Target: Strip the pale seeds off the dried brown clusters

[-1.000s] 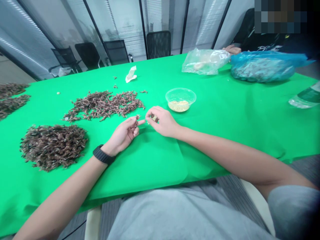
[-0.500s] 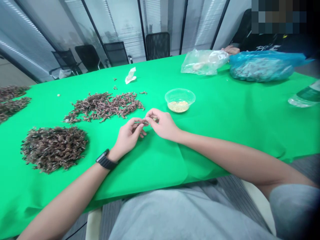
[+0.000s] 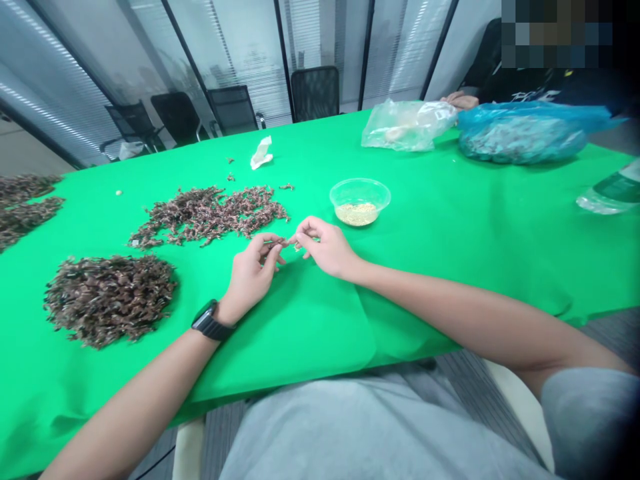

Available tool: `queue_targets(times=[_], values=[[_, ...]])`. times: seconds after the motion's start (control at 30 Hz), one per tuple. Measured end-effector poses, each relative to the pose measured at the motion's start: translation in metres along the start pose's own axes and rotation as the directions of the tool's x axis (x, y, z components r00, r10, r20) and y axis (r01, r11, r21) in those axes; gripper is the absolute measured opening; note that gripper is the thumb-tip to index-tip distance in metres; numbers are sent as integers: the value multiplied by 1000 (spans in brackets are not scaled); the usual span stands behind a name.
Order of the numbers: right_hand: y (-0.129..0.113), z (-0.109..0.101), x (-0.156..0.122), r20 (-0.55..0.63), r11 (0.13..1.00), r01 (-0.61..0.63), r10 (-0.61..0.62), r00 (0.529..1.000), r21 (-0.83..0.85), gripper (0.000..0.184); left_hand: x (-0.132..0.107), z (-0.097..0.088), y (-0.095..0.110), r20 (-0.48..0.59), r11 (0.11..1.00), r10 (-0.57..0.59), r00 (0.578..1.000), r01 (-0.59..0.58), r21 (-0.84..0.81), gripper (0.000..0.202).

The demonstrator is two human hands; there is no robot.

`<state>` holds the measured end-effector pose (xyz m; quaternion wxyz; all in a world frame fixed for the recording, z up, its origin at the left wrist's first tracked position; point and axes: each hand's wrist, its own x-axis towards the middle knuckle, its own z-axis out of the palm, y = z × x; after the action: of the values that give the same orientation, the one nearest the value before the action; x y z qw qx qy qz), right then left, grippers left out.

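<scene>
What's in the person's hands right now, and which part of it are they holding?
The left hand pinches a small brown piece in its fingertips. The right hand is pinched close beside it, but which part is held is too small to tell.

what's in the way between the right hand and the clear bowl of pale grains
Nothing visible stands in the way: only green cloth lies between the right hand and the clear plastic bowl, which sits just beyond the fingers, not touching them.
</scene>
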<state>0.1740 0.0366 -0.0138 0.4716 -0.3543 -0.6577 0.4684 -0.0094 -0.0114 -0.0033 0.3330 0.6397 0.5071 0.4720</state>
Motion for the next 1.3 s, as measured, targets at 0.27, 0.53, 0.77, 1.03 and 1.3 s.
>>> queue_targets(times=[0.27,0.53,0.77,1.03,1.3], values=[[-4,2,0,9,980,-108,108,994,166,13,2,0,-3,-1,994,-66,998,66,-82,22],[-13,2,-2,13,985,-8,6,1000,173,24,2,-2,0,49,999,-48,998,48,-5,11],[-21,0,-9,-47,973,176,-185,982,-150,22,-1,0,4,109,970,51,993,-75,232,26],[-18,1,-12,92,941,248,-233,968,-229,17,-2,1,2,106,979,52,993,-72,193,24],[-12,4,-11,71,913,278,-270,960,-299,13,-2,1,3,214,941,52,975,-119,316,27]])
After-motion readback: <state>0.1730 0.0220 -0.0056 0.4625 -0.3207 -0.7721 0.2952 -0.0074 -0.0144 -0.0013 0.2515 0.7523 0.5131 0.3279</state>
